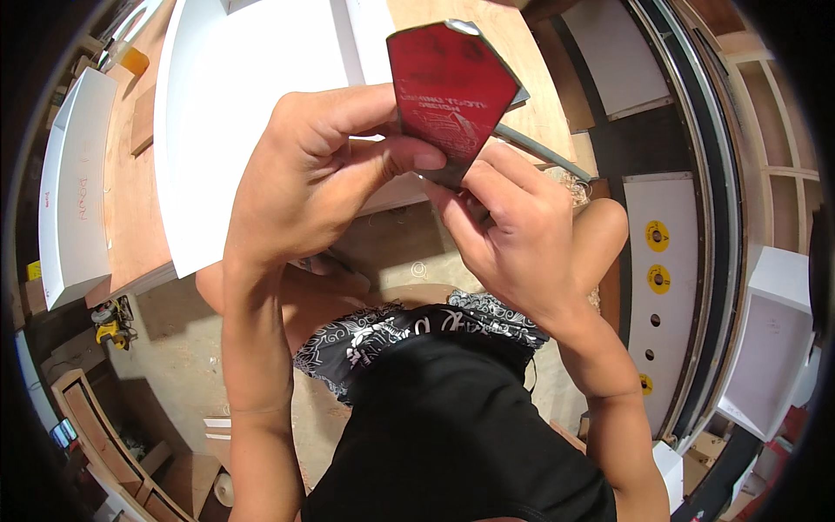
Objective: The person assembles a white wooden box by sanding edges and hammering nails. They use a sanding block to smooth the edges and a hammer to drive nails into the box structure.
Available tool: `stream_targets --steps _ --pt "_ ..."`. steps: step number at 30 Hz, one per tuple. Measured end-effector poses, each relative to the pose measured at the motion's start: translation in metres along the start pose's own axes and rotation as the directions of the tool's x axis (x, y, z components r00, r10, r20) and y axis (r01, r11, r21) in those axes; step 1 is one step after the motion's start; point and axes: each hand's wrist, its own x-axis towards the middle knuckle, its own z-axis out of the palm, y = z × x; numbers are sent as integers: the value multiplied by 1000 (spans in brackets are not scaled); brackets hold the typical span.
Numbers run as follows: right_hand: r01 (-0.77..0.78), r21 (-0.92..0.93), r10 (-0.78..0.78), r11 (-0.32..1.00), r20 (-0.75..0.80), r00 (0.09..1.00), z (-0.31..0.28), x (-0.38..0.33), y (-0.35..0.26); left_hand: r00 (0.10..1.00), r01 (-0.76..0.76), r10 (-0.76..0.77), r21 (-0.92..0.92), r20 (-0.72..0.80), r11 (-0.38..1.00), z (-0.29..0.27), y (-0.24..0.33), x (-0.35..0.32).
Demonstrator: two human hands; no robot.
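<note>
Red and flat, a five-sided piece [448, 96] is held up before the chest, face toward the camera. Its long axis runs nearly upright down the view, the lower end slightly to the right; one blunt corner points right, and the outline narrows downward to the fingers. Behind it, a white box-like unit [198, 174] on a wooden tabletop [130, 217] is cut off by the upper edge, its surface washed out by glare. Hidden are the red piece's back and part of its lower end; its pale printing is faint. Left hand [313, 170]: nearly closed, pinching the piece from the left, thumb across the near face, fingers largely out of sight behind. Right hand [517, 226]: half curled, thumb and forefinger close together against the lower end; whether they grip it I cannot tell. A narrow grey strip [557, 158] slants beyond the right hand, partly covered. Smallest is a pale, shiny patch [463, 27] at the piece's top edge.
</note>
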Motion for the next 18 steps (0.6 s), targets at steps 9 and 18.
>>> stream_targets --steps 9,18 --pt "-49 75 54 996 -72 996 -3 -17 3 997 -61 59 52 51 997 3 -4 4" --pt "-43 57 49 997 -125 991 3 -19 6 991 -97 86 107 103 989 3 -3 8"
